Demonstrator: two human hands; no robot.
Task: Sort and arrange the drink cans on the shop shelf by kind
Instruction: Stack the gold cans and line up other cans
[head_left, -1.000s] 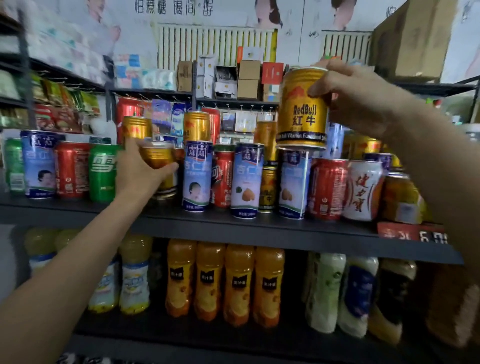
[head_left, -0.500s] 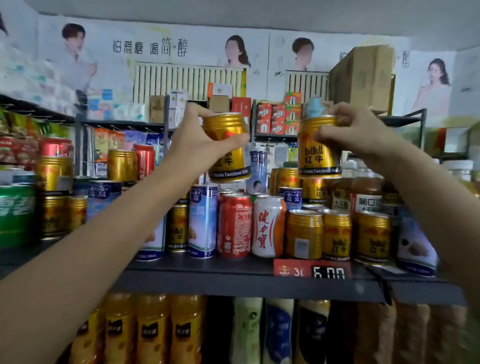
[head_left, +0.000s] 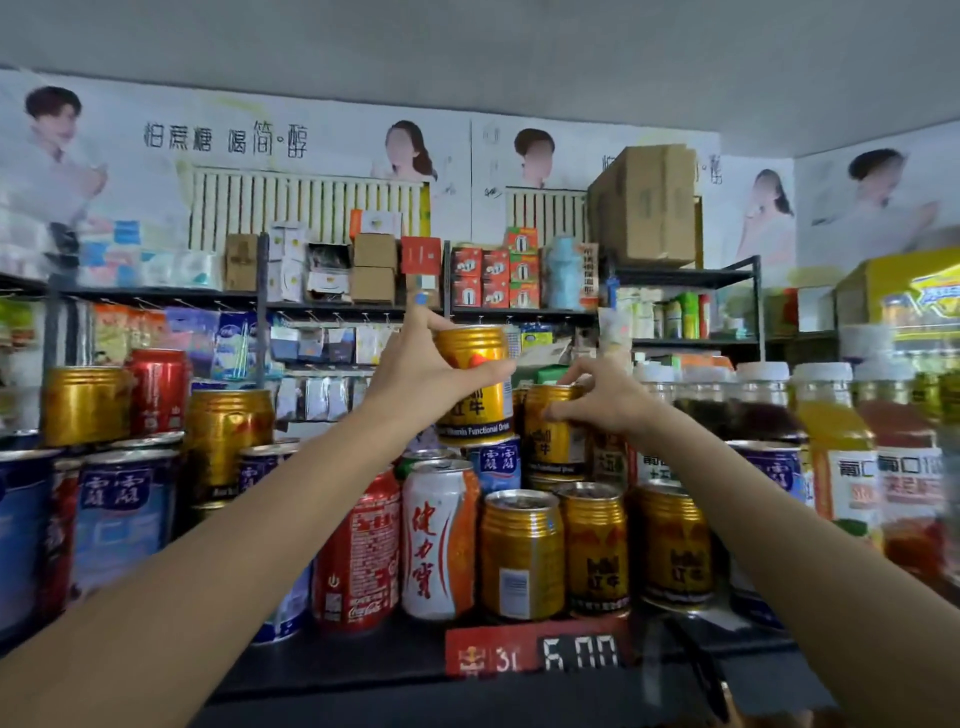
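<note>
Two gold cans up in the air over the shop shelf (head_left: 395, 670) at this point. Left hand (head_left: 415, 374) wrapped round one gold can (head_left: 475, 387), thumb across the front and fingers curled behind the top, held upright above a blue-and-white can (head_left: 496, 465) in the second row. Couldn't tell whether it was touching that one or just over it.

Right hand (head_left: 605, 397) gripped a second gold can (head_left: 553, 436) just to the right, fingers curled over its shoulder from the right side. Sat lower than the first, right above the front row of gold cans, looked set on top of another one but hard to say for sure.

Front row, near edge of the shelf: red cola can (head_left: 358, 556), white-and-orange can (head_left: 439, 540), then three gold cans (head_left: 522, 556) side by side going right. Red price tag (head_left: 535, 654) clipped on the shelf edge under them.

Off to the left, more gold, red and blue cans stacked in a mixed bunch. Far right, plastic juice bottles (head_left: 836, 441) with white caps. Boxes and hanging packets on the back shelves.
</note>
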